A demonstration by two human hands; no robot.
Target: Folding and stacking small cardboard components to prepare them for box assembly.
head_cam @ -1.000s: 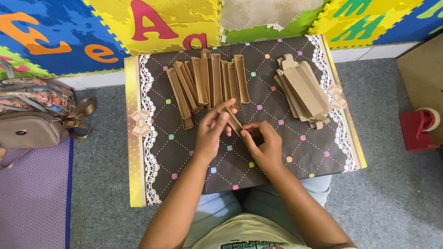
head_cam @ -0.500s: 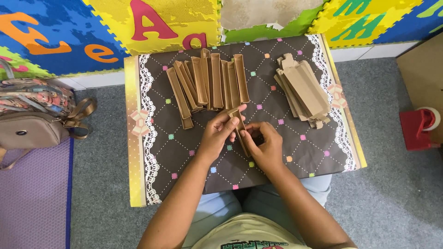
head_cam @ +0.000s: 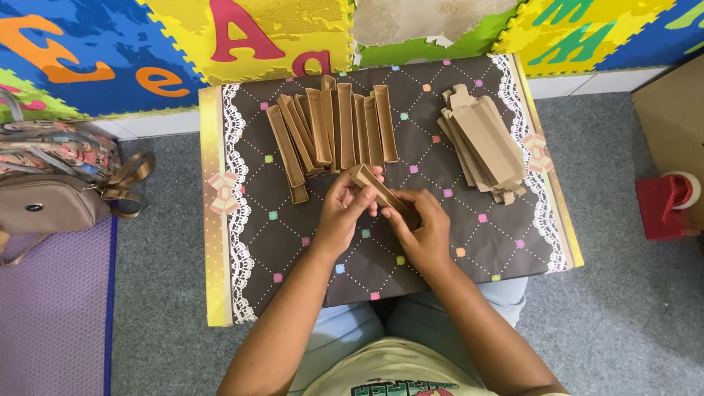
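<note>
a patterned bag sits on the floor at far left. over the dark cloth-covered table, the left hand and right hand both clamp one long brown cardboard strip, apparently mid-fold; finishing would need firm creasing. folded strips lie behind, flat ones to the right.
</note>
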